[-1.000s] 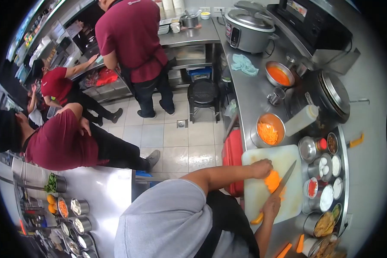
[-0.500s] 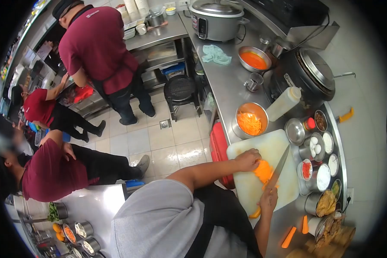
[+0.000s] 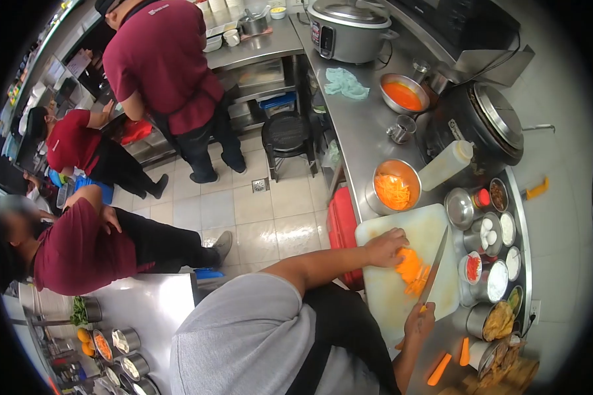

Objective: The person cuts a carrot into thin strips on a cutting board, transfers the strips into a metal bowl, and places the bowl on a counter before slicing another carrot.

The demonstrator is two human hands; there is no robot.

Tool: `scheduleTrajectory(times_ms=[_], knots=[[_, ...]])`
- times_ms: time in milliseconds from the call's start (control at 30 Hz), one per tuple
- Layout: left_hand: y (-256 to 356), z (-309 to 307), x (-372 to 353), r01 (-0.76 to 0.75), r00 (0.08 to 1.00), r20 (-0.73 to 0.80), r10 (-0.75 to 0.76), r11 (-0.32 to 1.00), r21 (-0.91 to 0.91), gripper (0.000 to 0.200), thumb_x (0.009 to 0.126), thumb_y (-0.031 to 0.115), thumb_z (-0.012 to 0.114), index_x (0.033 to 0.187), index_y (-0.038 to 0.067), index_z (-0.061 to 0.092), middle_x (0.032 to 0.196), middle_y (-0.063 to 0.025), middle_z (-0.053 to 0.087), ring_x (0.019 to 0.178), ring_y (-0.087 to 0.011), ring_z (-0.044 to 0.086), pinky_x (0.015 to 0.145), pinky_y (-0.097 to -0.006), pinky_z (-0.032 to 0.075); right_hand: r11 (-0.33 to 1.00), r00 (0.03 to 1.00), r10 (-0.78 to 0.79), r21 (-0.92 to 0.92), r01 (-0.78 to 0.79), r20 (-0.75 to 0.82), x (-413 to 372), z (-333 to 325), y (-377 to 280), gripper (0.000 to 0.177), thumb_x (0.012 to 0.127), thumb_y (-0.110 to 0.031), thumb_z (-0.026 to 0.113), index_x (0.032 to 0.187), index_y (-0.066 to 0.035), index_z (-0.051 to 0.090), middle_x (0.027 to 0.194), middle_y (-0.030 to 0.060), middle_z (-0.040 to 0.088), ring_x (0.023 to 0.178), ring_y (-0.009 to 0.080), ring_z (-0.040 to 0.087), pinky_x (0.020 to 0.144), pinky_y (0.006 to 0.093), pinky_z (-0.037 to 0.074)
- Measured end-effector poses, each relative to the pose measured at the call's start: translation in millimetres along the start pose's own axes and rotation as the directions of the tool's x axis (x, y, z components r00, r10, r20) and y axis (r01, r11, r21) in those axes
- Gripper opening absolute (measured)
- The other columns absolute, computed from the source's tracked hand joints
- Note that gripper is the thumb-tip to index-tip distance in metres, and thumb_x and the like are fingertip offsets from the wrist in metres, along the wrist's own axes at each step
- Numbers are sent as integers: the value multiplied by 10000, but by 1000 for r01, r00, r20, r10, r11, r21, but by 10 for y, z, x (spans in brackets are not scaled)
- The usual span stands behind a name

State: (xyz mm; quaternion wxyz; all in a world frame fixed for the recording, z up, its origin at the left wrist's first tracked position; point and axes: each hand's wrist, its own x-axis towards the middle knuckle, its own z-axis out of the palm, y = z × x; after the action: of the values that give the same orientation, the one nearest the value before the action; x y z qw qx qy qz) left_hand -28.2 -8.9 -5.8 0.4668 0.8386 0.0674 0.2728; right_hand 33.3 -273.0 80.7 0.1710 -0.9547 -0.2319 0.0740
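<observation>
My left hand (image 3: 386,248) rests on the sliced carrot (image 3: 412,268) on the white cutting board (image 3: 375,296), its fingers curled against the upper end of the orange pile. In my right hand (image 3: 418,325) is the handle of a long knife (image 3: 435,270), whose blade points up and away across the board, along the right side of the carrot. Just beyond the board stands a metal pot (image 3: 374,199) holding orange shreds. Two carrot pieces (image 3: 439,370) lie on the counter to the right of my right hand.
Metal containers of ingredients (image 3: 496,282) line the right edge. Farther up are a squeeze bottle (image 3: 447,164), a bowl of orange liquid (image 3: 402,94) and a rice cooker (image 3: 349,36). A black stool (image 3: 286,135) and several people in maroon shirts (image 3: 158,62) are at the left.
The knife and my right hand have shifted slightly right and down, away from my left hand. The carrot slices are more spread out. The whole view has shifted a little.
</observation>
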Motion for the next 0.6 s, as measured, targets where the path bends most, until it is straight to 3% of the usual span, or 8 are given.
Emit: scheduleTrajectory(times_ms=[100,233,333,400,467,500,600], knots=[[-32,12,-3,-74,996,-36,76,996,40,395,764,197,735,1085,9,603,1082,-162,539,1035,-355,538,896,-418,472,1000,1000,5,12,-5,-7,-1,23,22,298,970,-332,550,1059,-48,537,823,260,680,794,469,661,716,530,512],[-82,30,-9,-68,998,-15,68,997,36,388,757,203,739,1072,20,604,1076,-165,541,1037,-357,535,905,-433,464,998,993,-59,19,61,-97,-21,-62,-40,251,957,-288,585,1022,-47,560,822,253,678,798,464,662,700,521,515],[-216,138,34,-140,989,-50,141,990,10,396,751,207,745,1090,51,614,1089,-181,547,1055,-383,528,924,-495,446,992,977,-114,33,122,-179,-2,-101,85,206,933,-244,629,986,-49,588,831,252,678,789,465,661,692,515,519],[-161,132,53,-147,988,-43,149,987,60,399,709,201,749,1060,34,659,1135,-190,577,1114,-386,534,999,-471,442,999,995,36,-28,-38,-89,3,-231,70,229,924,-257,633,1009,-50,584,812,241,680,775,453,665,690,505,524],[-79,89,93,-165,986,-20,167,983,76,410,718,203,759,1084,55,646,1161,-164,580,1123,-383,532,993,-469,434,1000,991,16,6,-15,-134,-17,-208,166,219,929,-256,618,996,-54,566,768,226,677,744,439,669,676,496,525],[-18,57,103,-105,994,42,102,992,74,424,722,204,756,1104,69,631,1181,-156,570,1130,-368,529,989,-472,429,999,992,36,26,-33,-123,-44,-208,172,212,933,-251,603,1006,-59,550,771,232,674,749,438,667,679,505,521],[91,58,184,-196,974,142,174,968,155,416,738,191,735,1132,104,636,1216,-131,569,1141,-340,533,986,-458,399,989,991,126,86,-122,-51,-87,-204,154,220,931,-235,590,1030,-47,532,783,238,672,766,436,664,691,516,514]])
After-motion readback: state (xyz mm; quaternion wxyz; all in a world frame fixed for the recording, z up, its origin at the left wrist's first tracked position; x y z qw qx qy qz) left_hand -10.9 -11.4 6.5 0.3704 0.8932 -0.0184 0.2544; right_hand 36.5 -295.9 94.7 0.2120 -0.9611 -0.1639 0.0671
